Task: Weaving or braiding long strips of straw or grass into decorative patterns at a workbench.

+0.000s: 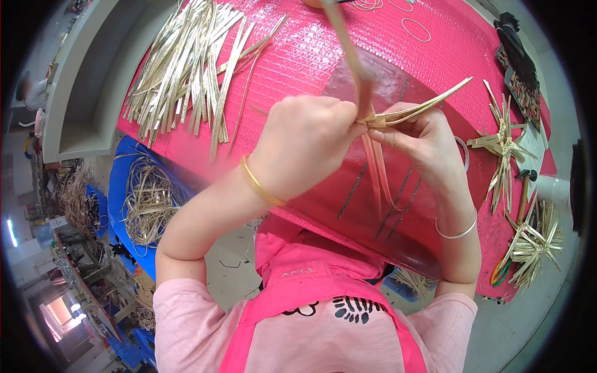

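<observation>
We've got the left hand fisted on the knot and the right hand pinching it finger-and-thumb, upper right of centre, over the bench. Our worry: uneven pull or a slack thumb could let it loosen.

held strips: over table | strip pile: table, left | strip bundles: right | tangle: in bin, left
</observation>
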`<state>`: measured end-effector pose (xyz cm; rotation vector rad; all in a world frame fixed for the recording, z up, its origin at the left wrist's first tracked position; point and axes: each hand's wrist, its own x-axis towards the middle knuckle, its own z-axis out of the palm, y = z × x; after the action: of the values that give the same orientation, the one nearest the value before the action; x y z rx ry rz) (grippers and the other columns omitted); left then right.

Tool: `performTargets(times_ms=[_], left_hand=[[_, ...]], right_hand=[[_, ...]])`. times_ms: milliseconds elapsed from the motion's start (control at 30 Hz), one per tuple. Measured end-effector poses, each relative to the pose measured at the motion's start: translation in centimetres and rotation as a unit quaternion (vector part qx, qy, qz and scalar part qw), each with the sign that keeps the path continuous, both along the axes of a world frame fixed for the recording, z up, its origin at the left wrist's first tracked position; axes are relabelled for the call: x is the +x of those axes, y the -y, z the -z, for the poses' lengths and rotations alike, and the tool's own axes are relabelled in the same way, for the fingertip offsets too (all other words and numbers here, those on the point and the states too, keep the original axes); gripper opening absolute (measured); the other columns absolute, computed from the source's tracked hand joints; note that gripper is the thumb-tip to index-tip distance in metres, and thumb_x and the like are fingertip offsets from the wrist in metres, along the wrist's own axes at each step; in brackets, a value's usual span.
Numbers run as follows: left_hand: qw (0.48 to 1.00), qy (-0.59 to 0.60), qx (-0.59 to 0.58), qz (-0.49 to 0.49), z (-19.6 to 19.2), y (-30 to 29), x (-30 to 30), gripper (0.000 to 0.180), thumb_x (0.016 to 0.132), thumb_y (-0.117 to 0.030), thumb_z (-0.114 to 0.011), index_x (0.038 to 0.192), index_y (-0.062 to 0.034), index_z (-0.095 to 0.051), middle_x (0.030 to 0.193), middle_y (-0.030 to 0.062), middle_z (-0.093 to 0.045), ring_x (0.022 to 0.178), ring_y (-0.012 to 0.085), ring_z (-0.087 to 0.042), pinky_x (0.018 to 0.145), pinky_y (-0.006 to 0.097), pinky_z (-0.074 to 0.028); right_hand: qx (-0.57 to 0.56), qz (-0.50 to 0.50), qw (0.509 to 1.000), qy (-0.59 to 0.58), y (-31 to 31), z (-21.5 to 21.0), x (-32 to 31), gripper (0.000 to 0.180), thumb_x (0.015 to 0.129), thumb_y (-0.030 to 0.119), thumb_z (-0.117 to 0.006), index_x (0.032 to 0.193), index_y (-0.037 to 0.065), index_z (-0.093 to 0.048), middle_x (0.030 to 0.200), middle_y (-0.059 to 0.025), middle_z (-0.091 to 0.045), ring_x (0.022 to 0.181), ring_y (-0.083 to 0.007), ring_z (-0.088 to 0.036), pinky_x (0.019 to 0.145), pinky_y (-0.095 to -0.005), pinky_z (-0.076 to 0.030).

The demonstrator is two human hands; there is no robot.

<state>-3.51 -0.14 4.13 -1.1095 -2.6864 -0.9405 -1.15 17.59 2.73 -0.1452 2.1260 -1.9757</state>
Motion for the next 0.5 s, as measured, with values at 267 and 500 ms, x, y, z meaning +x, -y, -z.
performTargets(times_ms=[267, 500], left_hand=[[0.990, -0.117, 0.057, -0.050, 1.7, -0.6, 0.5, 0.012, 0.070, -0.011, -0.055, 0.064, -0.0033, -0.048, 0.054, 0.0071, -0.049, 0.050, 0.0231, -0.053, 0.042, 0.032, -0.040], [0.889, 0.393, 0.208, -0.104, -0.7, 0.7, 0.4, 0.017, 0.075, -0.010, -0.056, 0.086, 0.0014, -0.060, 0.058, 0.0073, -0.058, 0.051, 0.0084, -0.053, 0.047, 0.023, -0.042]], right_hand=[[-0.091, 0.012, 0.983, 0.157, 0.7, 0.2, -0.4, 0.017, 0.071, 0.012, -0.063, 0.082, 0.000, -0.058, 0.070, -0.0059, -0.059, 0.059, -0.0099, -0.056, 0.055, -0.0206, -0.045], [-0.113, 0.116, 0.987, -0.022, 2.5, 1.8, 0.6, 0.021, 0.069, 0.005, -0.063, 0.089, -0.001, -0.059, 0.071, -0.0042, -0.060, 0.065, -0.0077, -0.053, 0.057, -0.0200, -0.041]])
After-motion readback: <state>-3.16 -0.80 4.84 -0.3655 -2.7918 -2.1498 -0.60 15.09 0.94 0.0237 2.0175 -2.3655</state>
